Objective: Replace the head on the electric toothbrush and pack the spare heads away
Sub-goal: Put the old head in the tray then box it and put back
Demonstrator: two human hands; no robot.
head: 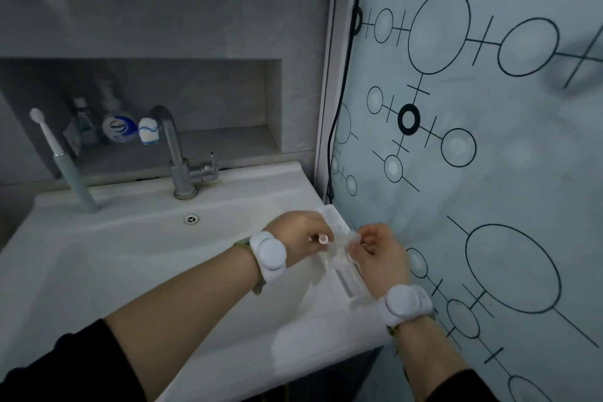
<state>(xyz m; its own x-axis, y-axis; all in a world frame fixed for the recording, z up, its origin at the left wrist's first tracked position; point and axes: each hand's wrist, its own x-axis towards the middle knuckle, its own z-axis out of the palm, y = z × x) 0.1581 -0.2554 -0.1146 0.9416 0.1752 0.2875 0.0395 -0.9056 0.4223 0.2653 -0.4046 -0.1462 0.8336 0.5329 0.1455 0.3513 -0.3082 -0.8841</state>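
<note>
White toothbrush — one; two hands.

Light: dim, cool, diffuse | Shadows: deep in wall niche, soft under forearms on sink | Blur: slight overall, hands smeared | Distortion: wide-angle bowing at frame edges

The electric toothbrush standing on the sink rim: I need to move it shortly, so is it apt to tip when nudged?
Probably. The electric toothbrush stands tall and slender on a small base, already leaning. The sink rim looks smooth, so it may also slide.
</note>
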